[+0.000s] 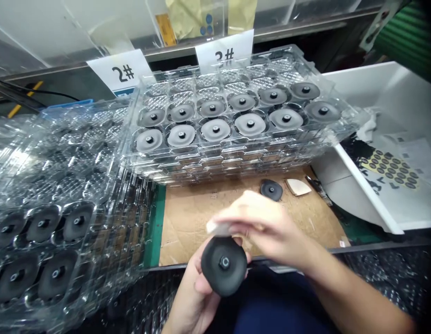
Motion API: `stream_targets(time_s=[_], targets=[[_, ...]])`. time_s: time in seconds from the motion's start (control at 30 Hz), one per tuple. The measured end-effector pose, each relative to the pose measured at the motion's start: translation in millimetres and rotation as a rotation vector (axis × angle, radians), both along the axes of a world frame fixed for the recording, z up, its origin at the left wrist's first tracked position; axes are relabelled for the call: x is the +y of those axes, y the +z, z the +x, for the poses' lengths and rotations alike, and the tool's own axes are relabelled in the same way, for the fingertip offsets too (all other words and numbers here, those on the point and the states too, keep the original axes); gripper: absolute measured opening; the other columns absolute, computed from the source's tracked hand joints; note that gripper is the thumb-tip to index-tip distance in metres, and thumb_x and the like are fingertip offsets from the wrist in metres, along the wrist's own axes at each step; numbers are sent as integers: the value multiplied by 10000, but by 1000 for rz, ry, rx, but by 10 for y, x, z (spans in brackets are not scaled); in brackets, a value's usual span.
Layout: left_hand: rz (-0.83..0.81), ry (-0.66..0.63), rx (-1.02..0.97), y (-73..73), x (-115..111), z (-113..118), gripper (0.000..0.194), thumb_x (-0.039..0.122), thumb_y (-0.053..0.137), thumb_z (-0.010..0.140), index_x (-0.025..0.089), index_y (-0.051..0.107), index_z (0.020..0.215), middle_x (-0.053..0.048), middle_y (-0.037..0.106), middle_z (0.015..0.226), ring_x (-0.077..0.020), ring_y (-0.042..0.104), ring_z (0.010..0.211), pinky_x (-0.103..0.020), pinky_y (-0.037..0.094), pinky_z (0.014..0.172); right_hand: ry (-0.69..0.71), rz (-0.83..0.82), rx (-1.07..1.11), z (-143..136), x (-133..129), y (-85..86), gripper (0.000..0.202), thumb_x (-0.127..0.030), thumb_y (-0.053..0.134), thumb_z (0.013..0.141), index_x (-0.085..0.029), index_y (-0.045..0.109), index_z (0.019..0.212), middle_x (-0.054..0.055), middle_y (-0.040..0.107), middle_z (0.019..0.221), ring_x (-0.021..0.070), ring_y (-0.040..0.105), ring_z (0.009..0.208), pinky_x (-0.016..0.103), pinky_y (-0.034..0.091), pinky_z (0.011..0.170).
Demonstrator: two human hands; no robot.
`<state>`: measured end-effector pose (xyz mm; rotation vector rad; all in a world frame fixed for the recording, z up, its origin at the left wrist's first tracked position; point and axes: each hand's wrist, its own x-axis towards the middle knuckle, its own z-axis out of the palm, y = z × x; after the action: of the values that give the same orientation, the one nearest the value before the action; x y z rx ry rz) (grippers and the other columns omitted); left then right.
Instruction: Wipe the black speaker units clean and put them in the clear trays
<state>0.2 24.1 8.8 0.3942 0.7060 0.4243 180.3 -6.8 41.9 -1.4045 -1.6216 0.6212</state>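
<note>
A black rounded disc (224, 266) with a small central stub faces up in my left hand (198, 290), whose fingers wrap round its underside and edge. My right hand (264, 227), blurred, pinches a small whitish piece (218, 228) at the disc's upper edge. Behind my right hand, another black disc (271, 189) lies on the cardboard (187, 208), with a cream-coloured wedge-shaped piece (298, 187) to its right.
Stacked clear trays (201, 150) holding grey discs stand at the back under paper labels. More clear trays (107, 227) with dark discs fill the left. At right, a white bin (361, 195) holds a sheet of oval stickers (389, 168).
</note>
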Motion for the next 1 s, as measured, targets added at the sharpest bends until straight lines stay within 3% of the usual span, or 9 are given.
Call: stream_targets(time_s=[0.1,0.2,0.27,0.4,0.57,0.67,0.8,0.93,1.0], targets=[[-38,3,-88,71,53,37,619,384,782,515,329,599,1104,-65,685,1055,-279,660,890,-321,539,720,-226,-207,51,98,-29,-385,199,-203,513,877,-263,608,1041,-17,653,967,129,591,834,234,478,692],[-67,37,-86,72,102,33,615,412,766,479,353,611,1072,-53,675,1089,-307,630,976,-327,544,734,-201,-296,-10,4,-146,-865,187,-218,512,873,-255,630,1013,5,645,931,140,609,822,246,509,711],[-90,68,-62,39,126,9,603,425,749,490,347,613,1073,-52,656,1128,-314,602,1028,-358,532,794,-244,-295,-63,-133,-257,-1144,231,-204,452,890,-225,632,1034,62,605,1008,169,601,836,314,514,751],[-116,128,-32,-43,166,-30,629,410,722,563,329,559,1165,-74,607,1205,-325,526,1134,-431,467,916,-352,-287,-155,-362,-436,-1435,313,-235,409,896,-208,561,1169,145,477,1201,214,571,855,435,495,797],[-88,197,-59,-141,195,-8,581,374,648,706,325,470,1256,-93,602,1210,-294,523,1144,-432,439,948,-398,-284,-197,-337,-318,-1427,316,-300,506,853,-202,580,1144,163,489,1190,263,574,875,472,495,777],[-72,214,-60,-164,184,11,525,348,623,740,312,486,1246,-94,614,1198,-286,552,1110,-427,428,963,-398,-274,-153,-286,-179,-1319,255,-271,454,887,-213,609,1080,119,559,1070,234,595,886,411,503,790],[-57,243,-32,-172,168,5,475,302,617,755,271,521,1219,-95,606,1206,-282,522,1146,-430,408,987,-326,-243,-59,-373,-175,-1202,264,-224,435,906,-230,561,1138,57,628,1019,178,593,953,309,491,840],[-49,239,-19,-181,176,1,468,264,625,756,289,526,1212,-75,592,1226,-271,521,1148,-413,415,984,-259,-250,-5,-408,-225,-1144,196,-196,505,867,-229,632,1012,18,671,822,154,634,747,256,520,684],[-32,230,-13,-178,178,23,468,267,621,759,297,522,1215,-73,592,1226,-270,526,1142,-414,421,979,-300,-252,18,-351,-190,-998,174,-206,506,867,-222,641,976,19,667,794,156,630,712,256,514,640]])
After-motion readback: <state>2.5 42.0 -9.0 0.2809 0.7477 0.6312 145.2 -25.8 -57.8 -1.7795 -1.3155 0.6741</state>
